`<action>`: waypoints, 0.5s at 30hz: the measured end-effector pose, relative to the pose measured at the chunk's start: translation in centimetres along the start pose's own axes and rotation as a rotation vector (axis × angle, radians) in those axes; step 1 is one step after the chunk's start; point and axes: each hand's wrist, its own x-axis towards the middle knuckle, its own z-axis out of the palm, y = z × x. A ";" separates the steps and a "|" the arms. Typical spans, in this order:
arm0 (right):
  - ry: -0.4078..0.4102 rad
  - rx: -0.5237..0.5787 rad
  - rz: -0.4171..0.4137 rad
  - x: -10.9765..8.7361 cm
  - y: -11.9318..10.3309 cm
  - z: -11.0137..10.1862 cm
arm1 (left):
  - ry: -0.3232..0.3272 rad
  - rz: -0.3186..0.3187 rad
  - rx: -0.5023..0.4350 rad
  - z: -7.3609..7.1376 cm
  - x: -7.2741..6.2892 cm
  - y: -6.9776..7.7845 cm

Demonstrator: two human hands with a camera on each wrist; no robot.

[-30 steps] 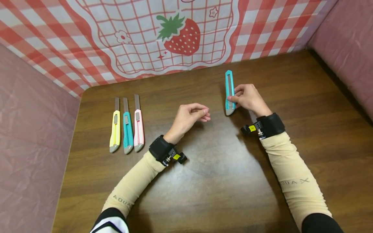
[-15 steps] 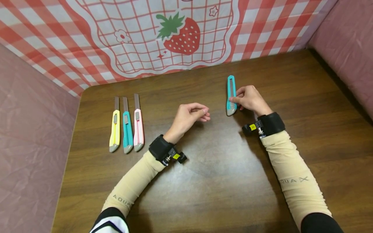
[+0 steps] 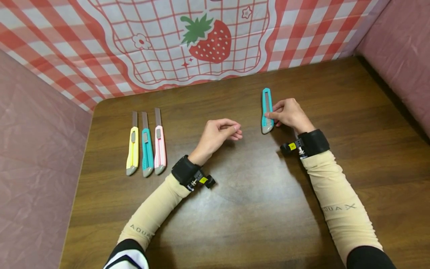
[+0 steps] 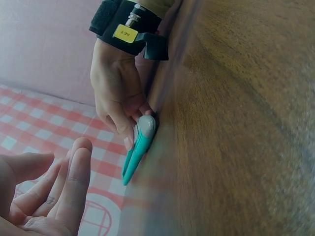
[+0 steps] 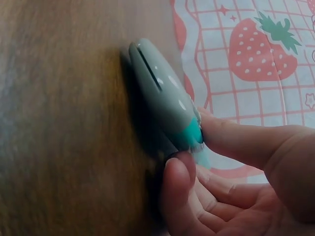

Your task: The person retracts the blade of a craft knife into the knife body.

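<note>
Held cutter (image 3: 267, 106): smooth plastic, glossy grey cap (image 5: 162, 88). Other cutters (image 3: 147, 149): plastic, dull metal blades (image 3: 158, 117). Table (image 3: 242, 209): wood-grain, semi-gloss. Checked backdrop (image 3: 302, 33): matt printed cloth. Side drape (image 3: 37, 149): creased cloth. Sleeves (image 3: 337, 194): matt cloth.

Just left of centre, the right hand (image 4: 116, 91) pinches a turquoise utility knife (image 4: 142, 143). The left hand (image 4: 54, 201) shows at lower left; the table (image 4: 246, 123) fills the right side.

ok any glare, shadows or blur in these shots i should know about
Head view: pale glare on the table between the forearms, dark shadow along the right sleeve; left wrist view: table's edge looks soft and smeared; right wrist view: wood grain blurred, small white highlights on the held teal cutter, dark shadow beside it.
</note>
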 end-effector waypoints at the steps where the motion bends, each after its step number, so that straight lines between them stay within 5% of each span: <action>1: 0.004 0.007 -0.001 0.0 0.1 0.0 | 0.001 -0.001 -0.003 0.0 0.0 0.0; 15: 0.005 0.045 -0.006 0.0 0.1 0.0 | -0.011 0.001 -0.012 -0.1 0.1 -0.1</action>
